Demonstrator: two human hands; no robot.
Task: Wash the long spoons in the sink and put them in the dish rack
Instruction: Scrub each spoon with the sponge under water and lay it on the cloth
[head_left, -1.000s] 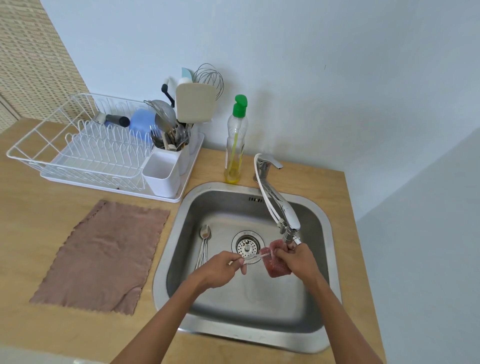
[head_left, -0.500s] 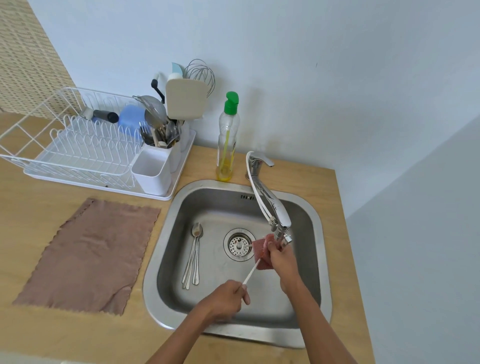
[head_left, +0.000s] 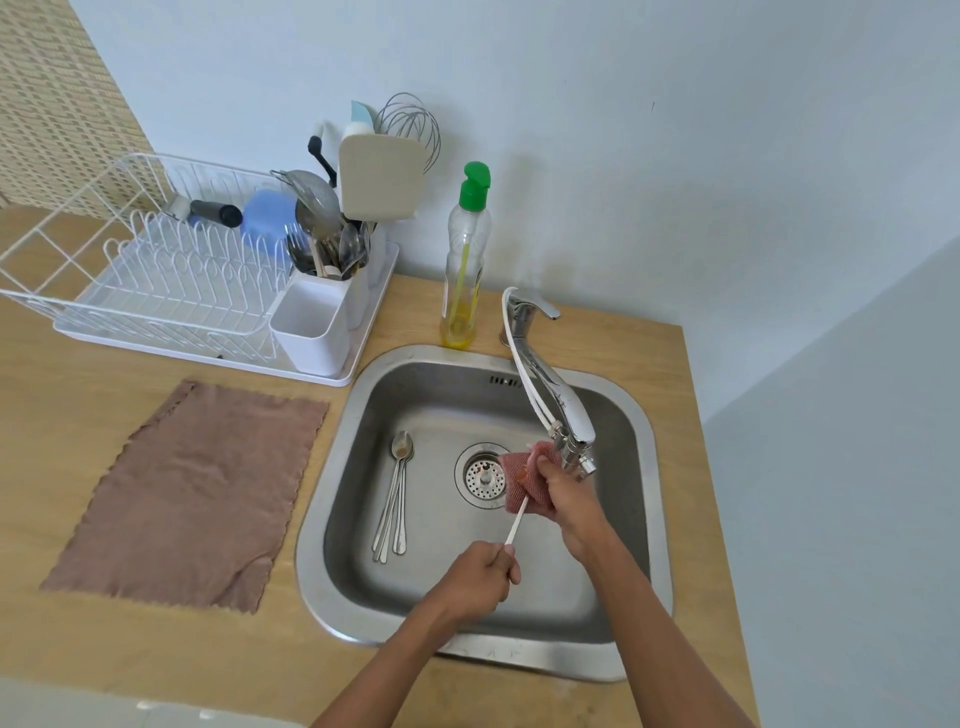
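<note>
Head-worn view, down over sink (head_left: 310, 519)

A white-handled long spoon (head_left: 516, 525) slants above the steel sink (head_left: 310, 545), bowl hidden in a pink scrubber (head_left: 519, 480). Several metal long spoons (head_left: 395, 499) lie bundled on the sink floor. A white wire dish rack (head_left: 156, 270) stands on the worktop (head_left: 130, 649).

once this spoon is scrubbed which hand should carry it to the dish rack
Probably left. The left hand grips the white spoon by its handle, and the dish rack stands on that side of the sink. The right hand is busy holding the pink scrubber.
</note>
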